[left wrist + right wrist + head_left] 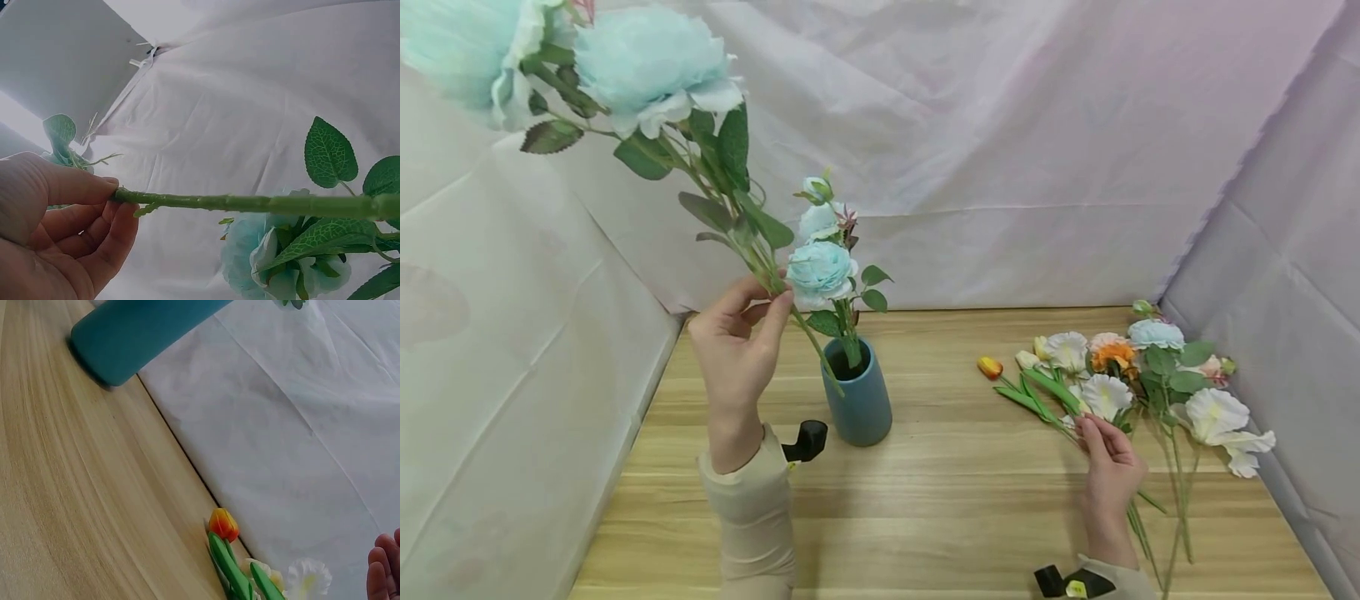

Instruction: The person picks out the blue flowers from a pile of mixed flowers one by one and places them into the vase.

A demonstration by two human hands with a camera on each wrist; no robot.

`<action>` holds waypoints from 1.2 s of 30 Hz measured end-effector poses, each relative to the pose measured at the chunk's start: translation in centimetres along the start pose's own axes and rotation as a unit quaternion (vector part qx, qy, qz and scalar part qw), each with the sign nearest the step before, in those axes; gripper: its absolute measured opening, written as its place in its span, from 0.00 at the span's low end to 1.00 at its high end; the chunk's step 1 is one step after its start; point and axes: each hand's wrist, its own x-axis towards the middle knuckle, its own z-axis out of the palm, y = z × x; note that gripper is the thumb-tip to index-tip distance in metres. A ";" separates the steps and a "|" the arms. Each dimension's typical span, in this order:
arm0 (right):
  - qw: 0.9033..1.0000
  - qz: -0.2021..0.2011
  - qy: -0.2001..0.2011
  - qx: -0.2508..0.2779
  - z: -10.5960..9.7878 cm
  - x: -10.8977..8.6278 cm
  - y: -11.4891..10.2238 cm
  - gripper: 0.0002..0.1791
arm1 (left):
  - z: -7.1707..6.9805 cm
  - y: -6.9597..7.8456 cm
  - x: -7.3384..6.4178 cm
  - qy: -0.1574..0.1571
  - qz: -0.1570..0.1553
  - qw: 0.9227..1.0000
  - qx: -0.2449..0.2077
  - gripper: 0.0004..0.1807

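Blue-flower stem: pinched by left hand, slanted down-right, lower end seen against the vase, below its rim
Hand nearer vase: left
Right hand: held by laid flowers; grip cannot be told

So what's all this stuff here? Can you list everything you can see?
Vase: 1, blue, upright on the table
Vase flowers: two open blooms and a bud showing, pale blue, in the vase
Held spray: two large blooms showing, pale blue, in the left hand
Tulip: 1, orange-yellow, right of the vase
Orange flower: 1, orange, in the pile at right
Other flowers: several, white, pink, cream and pale blue, same pile
Table: 1, light wood, below
Cloth: panel count unclear, whitish, behind and both sides
Wrist devices: 2, black, one per wrist
Sleeves: 2, beige, on the forearms
Hands: 2, bare; left pinching the spray, right hand at the pile, grip unclear
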 end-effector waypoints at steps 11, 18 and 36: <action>0.998 0.014 0.047 -0.026 -1.1 0.6 -0.4 0.12 | 0.4 -0.5 0.6 0.022 0.016 1.000 0.007 0.05; 0.998 0.019 0.062 -0.017 -1.9 1.1 -0.8 0.14 | 0.5 -1.0 0.5 0.024 0.028 0.999 0.019 0.05; 0.997 0.007 0.081 0.007 -2.4 1.5 -0.9 0.10 | 0.9 -2.2 -0.3 0.006 0.025 0.999 0.034 0.04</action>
